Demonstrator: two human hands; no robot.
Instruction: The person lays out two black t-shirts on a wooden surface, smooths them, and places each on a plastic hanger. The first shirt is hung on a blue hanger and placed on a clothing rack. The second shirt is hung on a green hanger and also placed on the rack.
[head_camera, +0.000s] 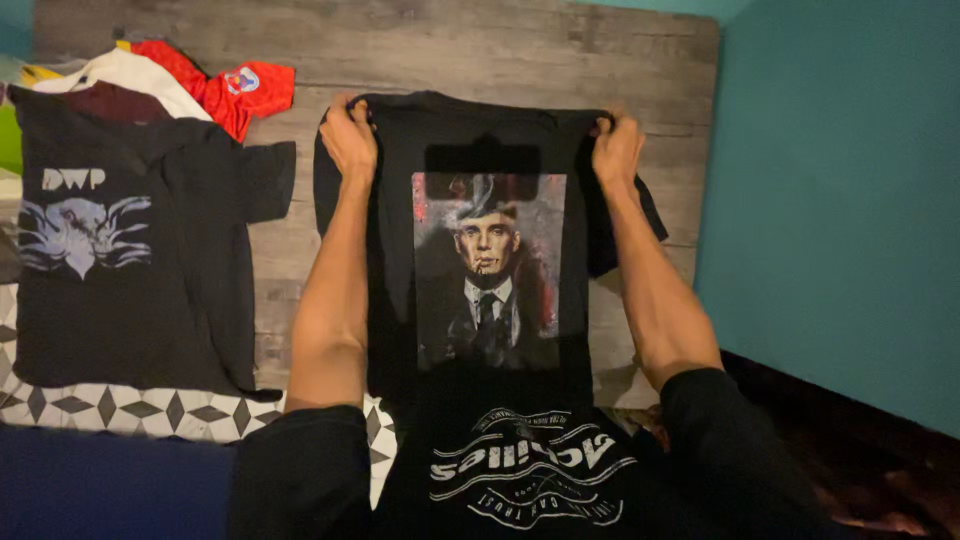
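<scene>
So, black tee lies flat on the wood surface, front up, neck end away from the person. Big rectangular print in the middle: portrait of a figure in flat cap, dark suit & tie, w/ red and grey splashes round it. Short dark strip sits just above the print. Left hand pinches the tee's left shoulder, fingers curled shut on the fabric; right hand does the same at the right shoulder. Sleeves stick out past both wrists. Second black tee w/ pale winged graphic lies well apart to the left, red shirt behind it.
</scene>
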